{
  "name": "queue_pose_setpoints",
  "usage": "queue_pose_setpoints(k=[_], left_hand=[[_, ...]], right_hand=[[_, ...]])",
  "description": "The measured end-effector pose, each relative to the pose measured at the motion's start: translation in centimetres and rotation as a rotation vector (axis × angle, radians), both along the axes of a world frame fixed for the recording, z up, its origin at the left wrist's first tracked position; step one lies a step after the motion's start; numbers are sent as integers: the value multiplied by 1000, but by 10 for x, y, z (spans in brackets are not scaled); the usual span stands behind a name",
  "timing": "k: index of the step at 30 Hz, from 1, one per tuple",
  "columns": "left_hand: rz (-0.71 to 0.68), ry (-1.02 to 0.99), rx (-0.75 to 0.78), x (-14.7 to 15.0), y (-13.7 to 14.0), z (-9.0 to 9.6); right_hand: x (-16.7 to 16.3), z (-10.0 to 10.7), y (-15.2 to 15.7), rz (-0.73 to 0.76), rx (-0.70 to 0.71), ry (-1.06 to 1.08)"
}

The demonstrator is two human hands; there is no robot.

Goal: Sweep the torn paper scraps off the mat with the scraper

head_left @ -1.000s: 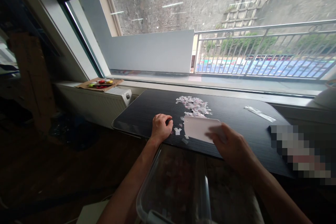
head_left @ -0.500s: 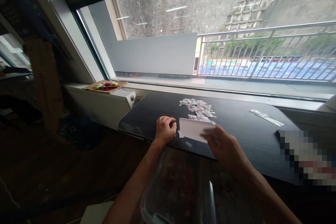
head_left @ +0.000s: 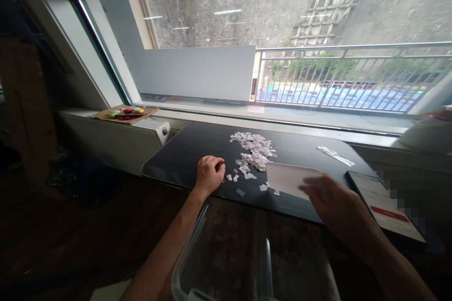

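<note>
My right hand [head_left: 330,197] grips the right end of a thin white board [head_left: 287,178] with rounded corners and a small hole near one corner. The board is tilted just above the dark table [head_left: 183,160], beside scattered paper scraps. My left hand [head_left: 210,172] rests near the table's front edge, its fingers curled in. A dark spot shows between thumb and fingers, and I cannot make out whether it is an object. Right of that hand lies a loose heap of small white paper pieces [head_left: 254,146], with several stray bits nearer the front edge.
A clear plastic box [head_left: 187,254] sits below the table's front edge. On the table's right side are a clear plastic strip [head_left: 335,155] and a dark-framed tablet-like device [head_left: 384,207]. To the left, a radiator [head_left: 116,138] bears a cardboard sheet with colourful items [head_left: 127,113].
My right hand has moved the white board rightward, away from my left hand, uncovering more scraps between them. My left hand keeps its place on the table. The view has turned slightly right.
</note>
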State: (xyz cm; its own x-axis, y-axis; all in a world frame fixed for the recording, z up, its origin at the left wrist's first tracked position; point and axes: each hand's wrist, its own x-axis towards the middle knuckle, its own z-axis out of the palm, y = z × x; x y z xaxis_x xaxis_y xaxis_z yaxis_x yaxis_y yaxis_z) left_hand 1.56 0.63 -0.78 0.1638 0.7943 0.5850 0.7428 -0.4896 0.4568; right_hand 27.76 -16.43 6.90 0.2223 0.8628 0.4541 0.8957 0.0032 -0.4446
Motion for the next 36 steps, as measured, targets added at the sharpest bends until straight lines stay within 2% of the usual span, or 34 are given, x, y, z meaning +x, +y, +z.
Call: queue_pose_setpoints(k=[4,9,14,16,19,22,25,36], left_hand=[[-16,0,24,-2,3,-1],[-12,3,36,-3,4,-2],[-11,-3,38,-3,4,-4],[-7,-6,38,-2,4,-3],[-3,-7,33,-1,3,-3],[-1,-8,22,-1,2,-2],[2,-15,16,0,2,-2],[-19,-60,-15,0,1,2]], right_hand=[[4,-3,-3,-85,20,51],[7,-11,4,28,0,134],[7,-15,1,-110,61,186],[0,-20,2,-66,73,302],[-16,-33,12,71,14,518],[-29,-47,24,111,-42,668],[-35,-53,28,115,-84,734],[-47,-48,26,161,-169,888]])
